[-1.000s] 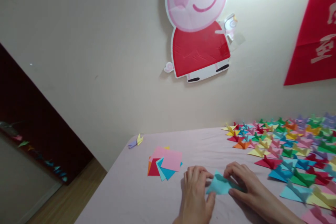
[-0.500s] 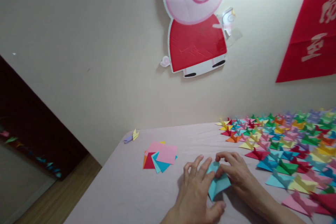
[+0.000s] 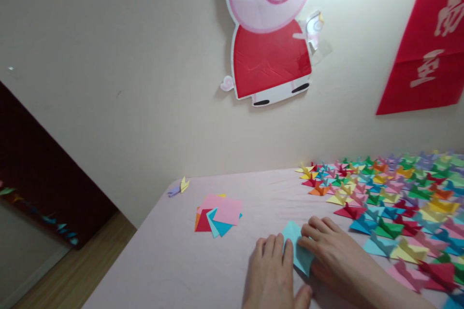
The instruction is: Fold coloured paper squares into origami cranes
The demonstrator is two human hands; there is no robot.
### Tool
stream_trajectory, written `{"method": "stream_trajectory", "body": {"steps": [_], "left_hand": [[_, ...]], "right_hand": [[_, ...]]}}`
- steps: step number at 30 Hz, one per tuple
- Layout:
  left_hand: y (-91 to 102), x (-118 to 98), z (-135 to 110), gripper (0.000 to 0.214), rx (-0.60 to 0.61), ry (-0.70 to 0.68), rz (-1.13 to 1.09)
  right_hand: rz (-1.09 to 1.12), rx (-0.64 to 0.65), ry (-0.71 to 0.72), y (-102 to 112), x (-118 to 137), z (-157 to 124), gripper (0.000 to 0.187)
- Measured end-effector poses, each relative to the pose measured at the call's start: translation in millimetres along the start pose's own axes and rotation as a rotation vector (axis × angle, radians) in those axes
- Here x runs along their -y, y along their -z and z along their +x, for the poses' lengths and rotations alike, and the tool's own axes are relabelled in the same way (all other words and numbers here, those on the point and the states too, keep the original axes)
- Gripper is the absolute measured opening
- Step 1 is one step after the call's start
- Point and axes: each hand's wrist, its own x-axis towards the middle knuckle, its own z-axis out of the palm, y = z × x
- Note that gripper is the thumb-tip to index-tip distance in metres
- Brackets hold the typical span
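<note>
A small light blue sheet of origami paper (image 3: 299, 252) lies on the cloth between my hands, with a crease running along it. My left hand (image 3: 272, 266) rests flat at its left side, fingers stretched out and tips touching the paper's edge, thumb apart. Over the paper's right side, my right hand (image 3: 328, 246) has its fingers bent and grips the edge; its thumb is hidden. Left of my hands, a fanned pile of coloured paper squares (image 3: 227, 210) in pink, red, orange, yellow and blue lies on the cloth.
Rows of folded paper cranes (image 3: 389, 203) in many colours cover the right side. Two folded pieces, yellow (image 3: 184, 184) and purple (image 3: 174, 191), lie at the far left corner of the pink-covered surface (image 3: 163, 260). A wall (image 3: 163, 82) stands behind.
The light blue paper has turned and lies flatter. My left hand has drawn back slightly, its fingers closer together; my right fingers have spread along the paper's right side.
</note>
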Motion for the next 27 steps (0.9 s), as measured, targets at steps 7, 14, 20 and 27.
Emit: {"method": "stream_trajectory", "body": {"steps": [7,14,20,27], "left_hand": [[-4.4,7,-4,0.079,-0.066,0.013,-0.013],[-1.1,12,-5,0.061,-0.044,-0.034,-0.026],[3.7,8,-3,0.058,-0.026,-0.026,-0.067],[0.9,6,-2,0.056,-0.019,-0.035,-0.051]], "right_hand": [[0.339,0.063,-0.3,-8,-14,7,0.027],[0.434,-0.018,-0.452,-12,-10,8,0.012],[0.393,-0.057,-0.434,-19,-11,9,0.012],[0.371,-0.074,-0.392,-25,-11,6,0.018]]}}
